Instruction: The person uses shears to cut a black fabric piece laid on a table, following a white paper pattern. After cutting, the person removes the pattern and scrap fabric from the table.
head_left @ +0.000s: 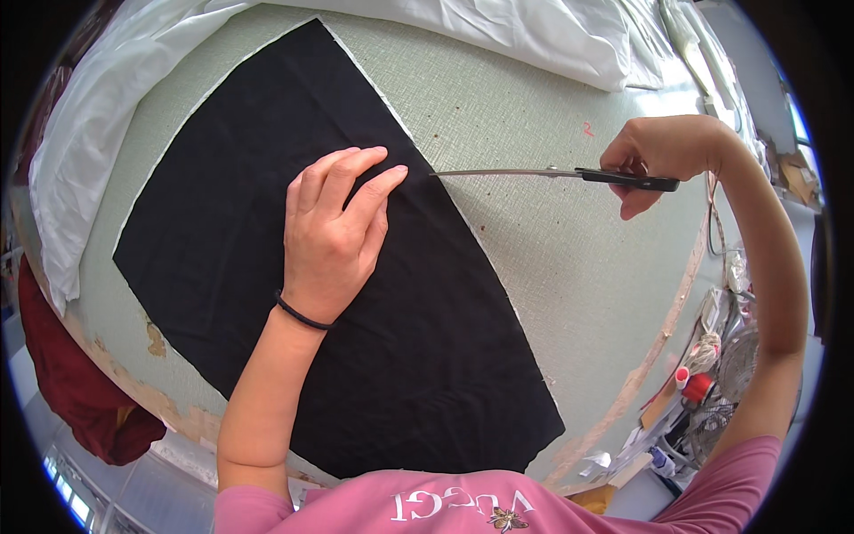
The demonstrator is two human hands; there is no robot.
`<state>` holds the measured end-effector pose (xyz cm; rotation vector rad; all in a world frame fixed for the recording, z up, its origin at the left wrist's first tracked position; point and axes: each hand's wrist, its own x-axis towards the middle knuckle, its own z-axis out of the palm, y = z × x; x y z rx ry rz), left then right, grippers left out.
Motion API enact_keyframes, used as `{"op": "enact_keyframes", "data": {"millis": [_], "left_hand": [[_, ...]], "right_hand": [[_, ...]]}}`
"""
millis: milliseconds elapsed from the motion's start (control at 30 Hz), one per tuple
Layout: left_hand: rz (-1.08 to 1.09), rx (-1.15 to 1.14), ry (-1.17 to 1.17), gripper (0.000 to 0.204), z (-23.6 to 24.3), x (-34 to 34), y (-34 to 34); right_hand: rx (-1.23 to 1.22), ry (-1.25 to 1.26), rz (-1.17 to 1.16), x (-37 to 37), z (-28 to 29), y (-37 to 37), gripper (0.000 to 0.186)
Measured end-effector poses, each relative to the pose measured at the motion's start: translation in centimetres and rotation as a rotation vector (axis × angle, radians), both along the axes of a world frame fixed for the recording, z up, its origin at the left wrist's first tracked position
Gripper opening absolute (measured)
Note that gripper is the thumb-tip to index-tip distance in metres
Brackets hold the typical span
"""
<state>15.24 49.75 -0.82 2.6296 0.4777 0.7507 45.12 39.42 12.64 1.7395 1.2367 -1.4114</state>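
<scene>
A smooth, matte black cloth (418, 303), cut as a wide tapering panel with a thin pale edge, lies flat on the pale green tabletop (543, 249), whose surface has a fine woven-looking grain. Crumpled, glossy white fabric (569, 44) borders the far side. The left hand (342, 214) rests over the cloth, fingers loosely bent and parted, gripping nothing visible. Right of the panel, the right hand (654, 160) is closed around the black handles of slim metal scissors (560, 173), their tip at the cloth's right edge.
</scene>
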Motion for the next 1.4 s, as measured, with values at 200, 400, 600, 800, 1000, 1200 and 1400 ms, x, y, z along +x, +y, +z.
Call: {"op": "enact_keyframes", "data": {"millis": [200, 400, 600, 800, 1000, 1200, 1400], "left_hand": [[-0.001, 0.004, 0.001, 0.032, 0.0, 0.0, 0.1], [-0.003, -0.006, 0.003, 0.032, -0.1, -0.1, 0.1], [-0.013, -0.006, -0.019, 0.031, -0.1, 0.2, -0.2], [0.006, -0.045, -0.083, 0.024, -0.3, -0.6, -0.1], [-0.005, -0.035, -0.198, 0.018, -1.7, -0.2, -0.1], [-0.151, -0.18, 0.053, 0.025, -0.9, -0.2, 3.0], [-0.194, -0.474, -0.313, 0.024, 4.1, -6.9, -0.6]], "right_hand": [[0.016, -0.06, 0.02, -0.4, 0.0, 0.0, 0.025], [0.068, -0.139, 0.044, -1.4, 0.3, 0.0, 0.024], [0.081, -0.191, -0.001, -1.8, 1.4, -2.1, 0.022], [0.419, 0.054, -0.283, -2.5, 2.3, -9.5, 0.029], [0.483, 0.341, -1.055, -15.5, 1.5, -19.4, 0.052], [0.501, 0.492, -1.067, -24.1, 2.2, -21.9, 0.058], [0.698, 0.282, -1.396, -30.8, 7.3, -30.4, 0.06]]}}
